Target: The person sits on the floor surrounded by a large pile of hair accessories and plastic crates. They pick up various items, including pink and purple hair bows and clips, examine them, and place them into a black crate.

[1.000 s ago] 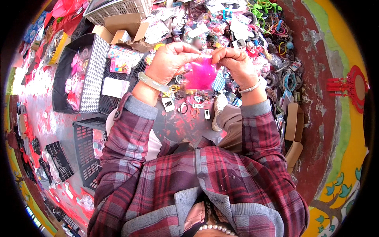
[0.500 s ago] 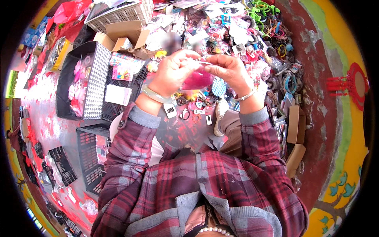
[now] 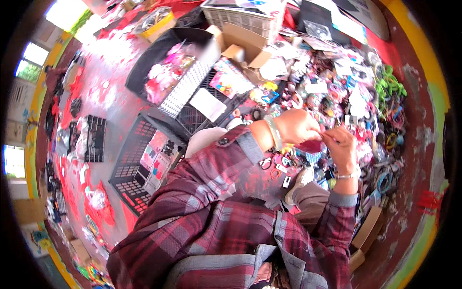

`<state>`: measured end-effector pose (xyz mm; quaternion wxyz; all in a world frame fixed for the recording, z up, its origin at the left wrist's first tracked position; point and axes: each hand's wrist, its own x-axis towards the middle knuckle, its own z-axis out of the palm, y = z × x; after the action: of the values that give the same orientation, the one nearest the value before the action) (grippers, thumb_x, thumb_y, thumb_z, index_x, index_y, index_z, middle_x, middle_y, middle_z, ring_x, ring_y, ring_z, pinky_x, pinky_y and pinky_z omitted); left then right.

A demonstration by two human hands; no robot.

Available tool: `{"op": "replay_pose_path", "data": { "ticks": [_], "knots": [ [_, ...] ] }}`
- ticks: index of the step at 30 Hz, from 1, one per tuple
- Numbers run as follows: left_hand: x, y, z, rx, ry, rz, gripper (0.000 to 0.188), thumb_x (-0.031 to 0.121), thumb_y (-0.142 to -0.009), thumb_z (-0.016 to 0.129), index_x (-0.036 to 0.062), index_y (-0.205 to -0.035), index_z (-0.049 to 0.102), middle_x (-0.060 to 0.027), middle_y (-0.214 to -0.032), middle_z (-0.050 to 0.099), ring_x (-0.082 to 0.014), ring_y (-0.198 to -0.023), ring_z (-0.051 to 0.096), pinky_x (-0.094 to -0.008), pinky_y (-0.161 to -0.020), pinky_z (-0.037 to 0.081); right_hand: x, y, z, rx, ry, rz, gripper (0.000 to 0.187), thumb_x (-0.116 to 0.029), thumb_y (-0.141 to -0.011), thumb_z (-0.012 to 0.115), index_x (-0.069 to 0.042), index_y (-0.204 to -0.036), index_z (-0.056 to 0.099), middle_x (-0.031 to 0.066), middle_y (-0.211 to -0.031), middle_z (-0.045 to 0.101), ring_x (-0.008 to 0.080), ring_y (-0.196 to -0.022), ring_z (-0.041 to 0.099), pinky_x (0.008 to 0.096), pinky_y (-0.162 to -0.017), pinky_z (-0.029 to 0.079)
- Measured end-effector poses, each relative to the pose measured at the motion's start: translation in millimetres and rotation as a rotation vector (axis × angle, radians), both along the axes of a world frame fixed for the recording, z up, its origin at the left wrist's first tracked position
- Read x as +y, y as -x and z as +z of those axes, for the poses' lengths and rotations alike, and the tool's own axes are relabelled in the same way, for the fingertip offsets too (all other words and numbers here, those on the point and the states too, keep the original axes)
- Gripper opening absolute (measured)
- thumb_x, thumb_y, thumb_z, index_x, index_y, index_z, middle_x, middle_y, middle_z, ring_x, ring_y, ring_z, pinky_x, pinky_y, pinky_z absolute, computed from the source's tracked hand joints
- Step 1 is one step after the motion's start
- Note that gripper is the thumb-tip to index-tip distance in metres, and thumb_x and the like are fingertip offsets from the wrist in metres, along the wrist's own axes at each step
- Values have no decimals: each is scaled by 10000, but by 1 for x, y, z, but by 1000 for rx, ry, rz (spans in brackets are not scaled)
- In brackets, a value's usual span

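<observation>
A plaid shirt (image 3: 226, 231) in dark red and grey fills the lower part of the view, its hem cut off by the bottom edge. Beyond it spreads a heap of hair accessories (image 3: 332, 96), so jumbled that most single pieces cannot be told apart; the green headbands (image 3: 389, 84) at its right side are among the clearer ones. To the left stands a black slatted crate (image 3: 127, 159), its near side partly covered by the left sleeve, with patterned flat packs (image 3: 156, 161) inside. A black box with a checked side (image 3: 185, 89) holds pink, fluffy pieces (image 3: 166, 77) too blurred to identify. The cream plastic basket (image 3: 236, 18) is cut off at the top, just behind an open cardboard box (image 3: 245, 36).

The left hand (image 3: 294, 126), curled and seen from its back, pinches the top of a dark magenta packet (image 3: 312, 146). The right hand (image 3: 342, 148) pinches there too, thumb against forefinger, fingertips close to the left's. The packet hangs between the hands above the heap's near edge, mostly hidden by the left one; its contents cannot be made out. A white shoe (image 3: 301, 179) shows partly below.
</observation>
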<state>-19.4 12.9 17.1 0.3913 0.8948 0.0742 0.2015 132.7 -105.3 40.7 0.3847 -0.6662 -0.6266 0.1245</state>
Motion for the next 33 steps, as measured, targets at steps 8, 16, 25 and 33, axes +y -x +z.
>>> {"op": "replay_pose_path", "data": {
  "ticks": [8,16,25,33],
  "knots": [
    [8,10,8,46,84,-32,194,213,-742,565,93,-864,657,-126,-772,630,-293,-723,610,-377,-649,469,-6,4,15,129,48,11,62,25,-660,670,3,-703,630,75,-663,572,150,-606,538,257,-554,412],
    [15,24,11,17,16,-102,207,175,-770,546,75,-937,618,-138,-799,626,-314,-735,602,-388,-649,463,-7,1,21,178,53,71,58,59,-672,637,25,-715,618,54,-684,575,124,-620,520,238,-559,404],
    [5,43,29,62,-79,26,143,165,-770,522,63,-861,566,-158,-740,600,-355,-706,589,-450,-604,452,0,0,18,246,90,110,75,63,-676,646,14,-729,623,61,-725,605,121,-671,541,238,-599,420],
    [6,73,45,149,-180,181,132,162,-735,518,44,-795,530,-164,-674,582,-360,-660,586,-463,-565,444,21,19,15,366,29,219,54,-8,-708,662,13,-706,612,47,-668,563,117,-622,491,243,-566,387]
  ]
}}
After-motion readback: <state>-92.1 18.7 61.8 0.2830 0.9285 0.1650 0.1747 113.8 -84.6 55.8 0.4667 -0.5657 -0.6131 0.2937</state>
